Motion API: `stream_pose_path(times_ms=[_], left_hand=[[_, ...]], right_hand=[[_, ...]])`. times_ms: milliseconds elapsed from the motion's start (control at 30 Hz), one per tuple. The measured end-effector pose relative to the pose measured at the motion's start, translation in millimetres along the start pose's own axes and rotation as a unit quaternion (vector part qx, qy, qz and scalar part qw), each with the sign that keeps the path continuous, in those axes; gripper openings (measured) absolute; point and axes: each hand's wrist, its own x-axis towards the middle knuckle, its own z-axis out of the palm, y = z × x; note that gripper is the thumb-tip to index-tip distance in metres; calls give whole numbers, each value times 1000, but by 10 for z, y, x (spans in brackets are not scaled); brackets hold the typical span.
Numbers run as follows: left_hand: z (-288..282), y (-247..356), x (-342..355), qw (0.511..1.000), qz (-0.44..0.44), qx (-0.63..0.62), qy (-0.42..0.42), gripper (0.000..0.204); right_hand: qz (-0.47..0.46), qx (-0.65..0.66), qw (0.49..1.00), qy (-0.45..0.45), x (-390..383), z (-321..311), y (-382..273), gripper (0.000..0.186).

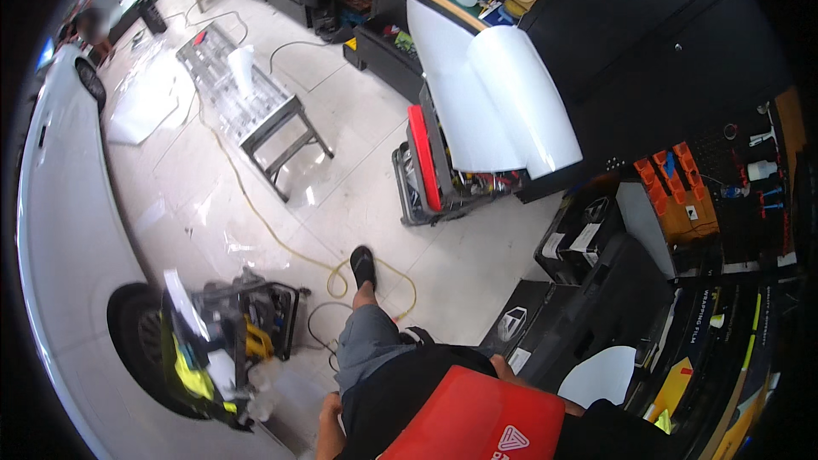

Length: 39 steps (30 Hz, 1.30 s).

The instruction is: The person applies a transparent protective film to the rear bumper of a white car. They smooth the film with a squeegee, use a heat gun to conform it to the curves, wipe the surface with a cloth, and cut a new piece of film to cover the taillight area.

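Our left hand [331, 409]: low, beside our grey shorts [368, 345]; whether its fingers are curled or slack, we cannot tell. Our right hand [504, 368]: at the far side of our black shirt [409, 379], partly hidden; its state we cannot tell either. Nearest it in view: one black case with white emblem [513, 321], just ahead and right. Below: one red panel [469, 417]. Left: one cluttered cart [277, 302], by a white car [72, 204]. Ahead: one yellow hose [247, 196], on the floor; one curled white sheet [503, 102], over a red-and-black cart [423, 158].
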Motion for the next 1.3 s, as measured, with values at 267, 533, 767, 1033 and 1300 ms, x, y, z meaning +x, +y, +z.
stream_pose_path(times_ms=[267,533,767,1033,1300], left_hand=[[-2925,1966,732,911,325,131,216,36],[-4469,4783,952,910,345,87,213,39],[-3739,6918,603,909,384,-125,107,46],[-3277,8439,-42,854,446,-69,259,45],[-3568,9062,928,905,418,-49,66,38]], right_hand=[[-116,74,943,304,90,-318,-1200,17],[27,538,651,535,339,-1432,-2495,29],[-16,753,626,202,1536,-2302,-3246,22],[19,536,715,448,2463,-3834,-3220,18],[-33,5,884,467,3266,-4826,-3469,21]])
